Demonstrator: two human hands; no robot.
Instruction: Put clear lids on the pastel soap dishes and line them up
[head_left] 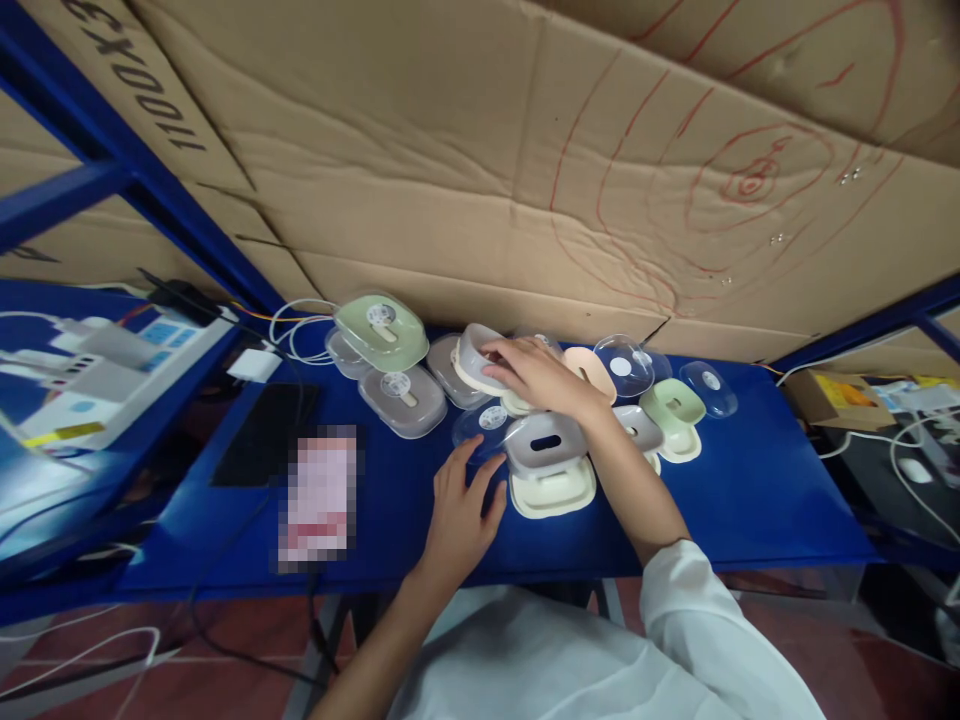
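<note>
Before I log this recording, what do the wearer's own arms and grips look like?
Left grip and right grip are bare hands; no gloves, rings or watch show. A loose, pale bluish sleeve leaves the right forearm mostly bare; the left forearm shows no sleeve.

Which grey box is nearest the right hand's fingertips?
The rear one, left of the peach piece; the right hand overlaps its right side. The slotted grey box sits nearer the person.
</note>
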